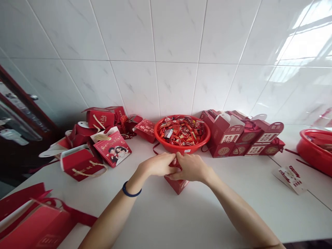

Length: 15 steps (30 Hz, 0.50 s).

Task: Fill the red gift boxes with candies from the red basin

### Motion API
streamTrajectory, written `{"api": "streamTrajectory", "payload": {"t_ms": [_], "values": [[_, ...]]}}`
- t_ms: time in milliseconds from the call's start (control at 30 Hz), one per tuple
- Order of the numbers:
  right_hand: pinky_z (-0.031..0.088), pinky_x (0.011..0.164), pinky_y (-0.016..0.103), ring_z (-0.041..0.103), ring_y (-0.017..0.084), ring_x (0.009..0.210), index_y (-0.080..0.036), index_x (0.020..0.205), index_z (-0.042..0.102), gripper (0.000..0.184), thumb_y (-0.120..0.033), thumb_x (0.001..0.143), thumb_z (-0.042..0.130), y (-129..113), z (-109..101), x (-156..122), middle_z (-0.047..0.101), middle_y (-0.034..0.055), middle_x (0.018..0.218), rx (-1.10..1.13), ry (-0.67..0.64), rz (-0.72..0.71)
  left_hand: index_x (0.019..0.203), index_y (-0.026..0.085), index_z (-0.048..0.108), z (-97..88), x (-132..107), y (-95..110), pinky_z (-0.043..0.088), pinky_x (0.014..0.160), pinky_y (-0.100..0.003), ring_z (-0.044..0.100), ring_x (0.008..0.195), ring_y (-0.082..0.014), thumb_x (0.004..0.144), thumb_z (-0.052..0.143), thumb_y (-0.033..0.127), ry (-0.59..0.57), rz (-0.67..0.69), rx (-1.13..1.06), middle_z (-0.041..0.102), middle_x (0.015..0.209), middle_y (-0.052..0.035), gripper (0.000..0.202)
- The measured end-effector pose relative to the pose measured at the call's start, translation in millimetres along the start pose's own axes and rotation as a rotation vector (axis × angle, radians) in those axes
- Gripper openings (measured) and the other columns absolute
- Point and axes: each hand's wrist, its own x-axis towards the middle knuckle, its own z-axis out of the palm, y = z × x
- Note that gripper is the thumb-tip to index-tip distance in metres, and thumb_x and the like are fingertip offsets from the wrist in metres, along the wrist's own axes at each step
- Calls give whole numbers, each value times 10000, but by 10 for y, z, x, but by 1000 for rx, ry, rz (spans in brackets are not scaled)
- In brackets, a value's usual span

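A small red gift box [178, 185] stands on the white table in front of the candy basin. My left hand [160, 164] and my right hand [192, 167] meet over its top, fingers bent and closed on it, with the thumbs crossing close together. Most of the box's upper part is hidden under them. Right behind them sits a red plastic basin [186, 149] heaped with red-wrapped candies [181, 129]. A dark blue band [131, 190] circles my left wrist.
Assorted red gift boxes with rope handles [83, 162] lie piled at left. Stacked red boxes [225, 138] stand right of the basin. A red bag [38, 221] fills the near left corner. Further right are printed cards [292, 178] and another red basin [313, 147]. A tiled wall rises behind.
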Motion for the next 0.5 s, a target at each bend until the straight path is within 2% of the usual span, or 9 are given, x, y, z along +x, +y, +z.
{"api": "streamTrajectory", "payload": {"t_ms": [100,167,233,300,367,433,500], "values": [[454,696,340,693,315,918,-175,1102,608,435,-475,796,685,95,75,-85,715,117,1032,57,96,16,928,207,597,-2,-13,32,451,622,-294,638,766,-223,886,560,467,-9,37,-23,699,890,-45,266],[463,709,348,683,306,928,-189,1102,626,403,-441,790,671,222,102,-180,705,112,1064,109,143,38,1079,219,629,-4,-26,66,495,738,-310,673,921,-254,918,545,492,-28,108,-69,729,1070,-67,328],[481,749,361,674,302,969,-210,1145,647,420,-427,786,670,413,101,-323,698,111,1121,175,190,62,1269,236,596,-3,-36,93,501,881,-324,659,1098,-264,944,534,504,-27,185,-124,681,1303,-78,426],[500,812,375,670,298,1020,-241,1235,651,484,-413,784,680,678,74,-530,704,99,1169,263,276,90,1401,243,529,4,-38,101,486,968,-327,625,1209,-259,955,529,521,-16,220,-164,594,1452,-87,525],[524,812,374,685,290,994,-260,1269,663,524,-415,770,694,1012,24,-808,730,83,1159,381,413,153,1432,227,518,19,-24,90,490,983,-326,621,1233,-259,947,547,524,-15,214,-177,587,1463,-103,569],[540,692,348,699,264,830,-264,1229,705,507,-470,766,695,1391,-46,-1144,765,63,1014,483,563,234,1394,203,565,51,15,75,501,965,-325,647,1197,-260,937,571,496,-30,197,-167,644,1390,-112,543],[524,593,331,690,252,731,-251,1200,733,551,-519,719,723,1781,-140,-1502,772,65,914,533,757,390,1340,190,613,119,82,75,512,935,-318,671,1149,-253,925,598,444,-61,197,-163,684,1321,-113,487]]}}
